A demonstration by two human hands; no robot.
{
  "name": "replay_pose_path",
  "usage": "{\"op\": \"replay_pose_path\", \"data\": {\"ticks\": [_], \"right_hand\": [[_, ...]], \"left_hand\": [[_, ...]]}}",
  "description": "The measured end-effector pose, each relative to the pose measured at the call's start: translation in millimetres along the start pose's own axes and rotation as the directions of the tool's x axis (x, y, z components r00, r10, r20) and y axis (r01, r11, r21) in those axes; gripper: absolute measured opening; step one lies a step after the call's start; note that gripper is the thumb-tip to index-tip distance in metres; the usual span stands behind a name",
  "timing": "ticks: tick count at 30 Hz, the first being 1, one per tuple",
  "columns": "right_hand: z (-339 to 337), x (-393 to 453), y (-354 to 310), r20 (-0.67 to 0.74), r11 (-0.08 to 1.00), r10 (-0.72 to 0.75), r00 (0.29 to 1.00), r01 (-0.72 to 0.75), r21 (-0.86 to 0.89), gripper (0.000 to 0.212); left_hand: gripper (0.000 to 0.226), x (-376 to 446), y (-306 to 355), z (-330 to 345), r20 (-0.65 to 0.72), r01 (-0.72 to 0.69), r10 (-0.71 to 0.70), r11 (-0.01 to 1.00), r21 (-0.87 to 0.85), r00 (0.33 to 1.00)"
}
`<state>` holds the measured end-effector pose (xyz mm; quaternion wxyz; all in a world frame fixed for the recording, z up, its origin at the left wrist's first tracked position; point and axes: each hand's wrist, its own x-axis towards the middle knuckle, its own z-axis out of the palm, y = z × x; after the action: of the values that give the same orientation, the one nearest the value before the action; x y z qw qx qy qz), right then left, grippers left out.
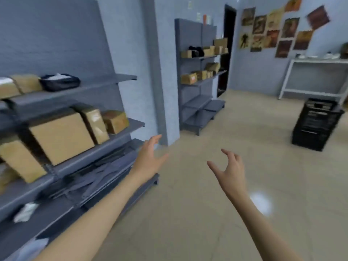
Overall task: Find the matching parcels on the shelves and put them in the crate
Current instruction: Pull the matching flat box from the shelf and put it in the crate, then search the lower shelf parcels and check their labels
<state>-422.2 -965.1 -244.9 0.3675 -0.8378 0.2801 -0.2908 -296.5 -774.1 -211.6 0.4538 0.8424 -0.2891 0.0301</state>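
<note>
A grey shelf unit [105, 147] runs along my left. Its middle shelf carries a large brown box [62, 137], a taped parcel [95, 124] and a small brown parcel [115, 121]. The shelf above holds a black pouch [60, 81] and more brown parcels [18, 86]. The black plastic crate [316, 125] stands on the floor at the far right. My left hand [150, 157] is stretched forward beside the shelf end, fingers apart and holding nothing. My right hand [229, 168] hovers over the floor, fingers spread and curled, holding nothing.
A second grey shelf unit [199, 95] with several brown parcels stands against the back wall beside a dark doorway [226, 53]. A white table [316, 78] is behind the crate. Posters cover the right wall. Beige floor lies between me and the crate.
</note>
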Motion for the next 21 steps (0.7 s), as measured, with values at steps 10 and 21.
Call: {"op": "replay_pose_path", "data": {"ticks": [10, 21], "right_hand": [[193, 21, -195, 0.267, 0.922, -0.377, 0.887, 0.332, 0.199, 0.053], [381, 35, -285, 0.532, 0.837, -0.547, 0.646, 0.416, 0.355, 0.056]], "left_hand": [[0.058, -24, -115, -245, -0.468, 0.275, -0.167, 0.946, 0.171, 0.868], [0.052, -29, -240, -324, -0.664, 0.602, -0.415, 0.795, 0.067, 0.622]]}}
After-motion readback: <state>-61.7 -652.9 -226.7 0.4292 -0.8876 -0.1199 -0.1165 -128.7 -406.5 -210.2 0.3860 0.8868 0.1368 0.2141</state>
